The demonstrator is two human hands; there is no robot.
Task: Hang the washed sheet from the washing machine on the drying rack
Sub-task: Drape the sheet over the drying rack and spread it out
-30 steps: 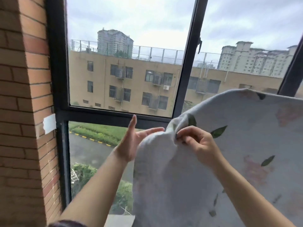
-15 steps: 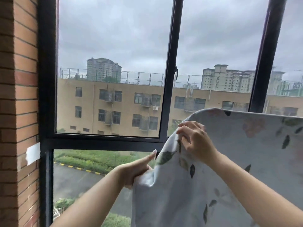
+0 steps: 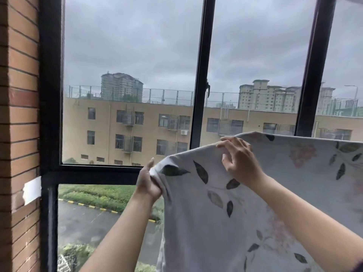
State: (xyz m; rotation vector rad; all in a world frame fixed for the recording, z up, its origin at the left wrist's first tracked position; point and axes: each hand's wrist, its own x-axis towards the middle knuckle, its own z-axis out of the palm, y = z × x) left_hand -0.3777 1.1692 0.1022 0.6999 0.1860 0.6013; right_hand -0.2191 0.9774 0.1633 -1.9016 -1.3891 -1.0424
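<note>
The sheet (image 3: 255, 213), pale grey with dark leaves and faint pink flowers, hangs in front of a tall window and fills the lower right of the view. Its top edge runs nearly level from the right border to the middle, then slopes down to the left. Whatever carries that edge is hidden under the cloth.

The left hand (image 3: 148, 183) holds the sheet's left end, where the cloth bunches into folds. Its grip is clamped on that bunch, fingers curled round it and thumb pointing up. The right hand (image 3: 239, 160) is higher and further right, at the top edge. Its grip is also clamped on the sheet, with fingertips hooked over the edge and the thumb against the near side. Both bare forearms reach up from the bottom of the view.

The black window frame (image 3: 198, 95) stands behind the sheet. A brick wall (image 3: 19, 114) rises on the left, with a white strip of tape (image 3: 31, 190) stuck where brick meets frame. Through the glass are a tan building (image 3: 137, 130), a green hedge (image 3: 98, 195), a wet road (image 3: 84, 222) and a grey sky.
</note>
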